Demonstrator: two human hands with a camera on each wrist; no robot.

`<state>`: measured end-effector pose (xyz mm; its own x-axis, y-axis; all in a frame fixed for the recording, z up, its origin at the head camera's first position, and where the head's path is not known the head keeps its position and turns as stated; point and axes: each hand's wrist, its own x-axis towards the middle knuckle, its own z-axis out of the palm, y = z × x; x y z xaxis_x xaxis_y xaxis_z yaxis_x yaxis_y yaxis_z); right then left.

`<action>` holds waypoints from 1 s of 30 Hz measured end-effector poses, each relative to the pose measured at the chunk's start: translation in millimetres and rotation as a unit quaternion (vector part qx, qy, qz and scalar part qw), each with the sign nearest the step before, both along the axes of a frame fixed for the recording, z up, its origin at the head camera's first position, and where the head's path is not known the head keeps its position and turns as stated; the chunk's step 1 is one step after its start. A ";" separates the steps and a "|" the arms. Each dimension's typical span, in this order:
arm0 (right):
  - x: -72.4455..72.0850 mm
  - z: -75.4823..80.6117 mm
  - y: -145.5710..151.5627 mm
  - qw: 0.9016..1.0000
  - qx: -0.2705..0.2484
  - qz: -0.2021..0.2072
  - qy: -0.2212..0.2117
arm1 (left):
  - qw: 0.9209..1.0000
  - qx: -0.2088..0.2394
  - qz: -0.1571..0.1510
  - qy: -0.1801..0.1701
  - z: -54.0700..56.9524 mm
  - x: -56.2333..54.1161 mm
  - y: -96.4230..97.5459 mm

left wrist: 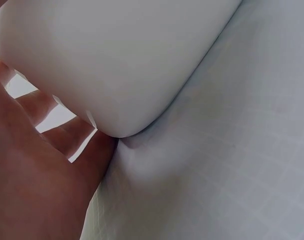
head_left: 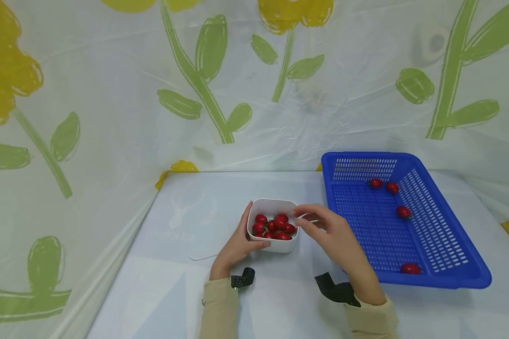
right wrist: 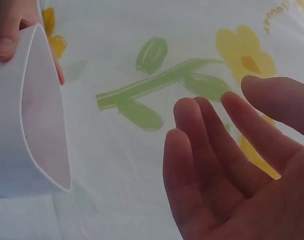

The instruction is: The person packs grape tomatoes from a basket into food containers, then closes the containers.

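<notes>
My left hand (head_left: 236, 246) grips a small white square box (head_left: 280, 246) from its left side, with the thumb along the front wall. Several cherry tomatoes (head_left: 280, 223) lie inside it, red and glossy. Close up in the left wrist view, the fingers of the left hand (left wrist: 37, 160) spread along the wall of the box (left wrist: 117, 60). My right hand (head_left: 334, 234) hovers at the box's right rim, fingers loosely bent. Nothing shows between the thumb and fingers of the right hand (right wrist: 226, 185) in the right wrist view, where the box (right wrist: 7, 125) appears at the left.
To the right, a blue plastic basket (head_left: 356, 226) stands on the white table (head_left: 161, 282). Several loose tomatoes lie in it, one tomato (head_left: 410, 268) near its front wall. Behind the table hangs a white sheet (head_left: 123, 94) printed with flowers and leaves.
</notes>
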<state>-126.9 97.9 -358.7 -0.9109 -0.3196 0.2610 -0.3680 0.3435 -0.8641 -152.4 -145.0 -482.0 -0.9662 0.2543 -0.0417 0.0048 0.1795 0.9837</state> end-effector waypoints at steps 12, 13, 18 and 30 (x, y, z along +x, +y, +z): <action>-3.8 16.2 23.7 0.997 0.066 0.023 -0.020 | 1.000 0.002 0.008 -0.003 0.4 2.2 -1.1; -4.2 18.5 26.2 0.997 0.069 0.028 -0.022 | 1.000 0.004 0.006 0.000 0.3 2.1 -1.0; -5.7 29.0 41.3 0.994 0.088 0.046 -0.038 | 1.000 0.007 -0.001 0.002 0.8 0.8 -0.7; -15.4 38.1 75.5 0.986 0.121 0.095 -0.068 | 1.000 0.003 -0.004 0.002 1.5 0.7 -2.0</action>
